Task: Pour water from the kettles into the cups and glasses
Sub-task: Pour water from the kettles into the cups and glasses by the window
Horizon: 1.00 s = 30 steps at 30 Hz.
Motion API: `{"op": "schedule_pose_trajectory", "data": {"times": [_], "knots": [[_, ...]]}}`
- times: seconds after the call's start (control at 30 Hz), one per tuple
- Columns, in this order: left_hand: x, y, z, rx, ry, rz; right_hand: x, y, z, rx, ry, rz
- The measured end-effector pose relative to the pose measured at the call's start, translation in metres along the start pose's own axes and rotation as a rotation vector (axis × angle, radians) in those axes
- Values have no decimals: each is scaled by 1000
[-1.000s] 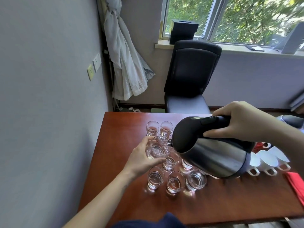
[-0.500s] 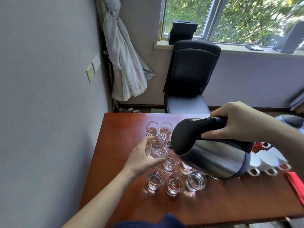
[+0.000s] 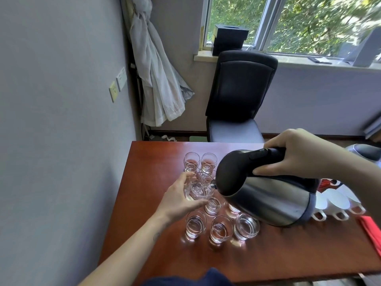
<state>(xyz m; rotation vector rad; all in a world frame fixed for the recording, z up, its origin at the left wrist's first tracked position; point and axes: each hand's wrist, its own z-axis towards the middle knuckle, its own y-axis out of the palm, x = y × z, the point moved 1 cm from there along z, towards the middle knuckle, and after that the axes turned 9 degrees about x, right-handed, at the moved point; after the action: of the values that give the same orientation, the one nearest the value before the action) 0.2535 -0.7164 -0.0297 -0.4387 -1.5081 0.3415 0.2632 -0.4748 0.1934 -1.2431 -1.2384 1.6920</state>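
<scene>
kettle (image 3: 268,199) dipped slightly, lying near-level, spout leftward at glass (image 3: 199,189).

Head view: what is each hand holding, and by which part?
The right hand grips the steel kettle by its black top handle. The left hand holds a clear glass around its side, at the kettle's spout.

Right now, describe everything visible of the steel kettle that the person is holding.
The kettle has a brushed steel body with a black lid, a black handle and a dark base ring. It is held in the air, tipped steeply to the left, with its small spout at the rim of a clear glass that the left hand holds. The right hand grips the handle from above, thumb along its side. Whether water is flowing cannot be told.
</scene>
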Motion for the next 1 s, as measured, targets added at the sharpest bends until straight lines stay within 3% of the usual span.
{"op": "schedule_pose_trajectory", "data": {"times": [1.0], "knots": [[-5,4,3,-9,-9,-28,11,4,1,18,55,44]]}}
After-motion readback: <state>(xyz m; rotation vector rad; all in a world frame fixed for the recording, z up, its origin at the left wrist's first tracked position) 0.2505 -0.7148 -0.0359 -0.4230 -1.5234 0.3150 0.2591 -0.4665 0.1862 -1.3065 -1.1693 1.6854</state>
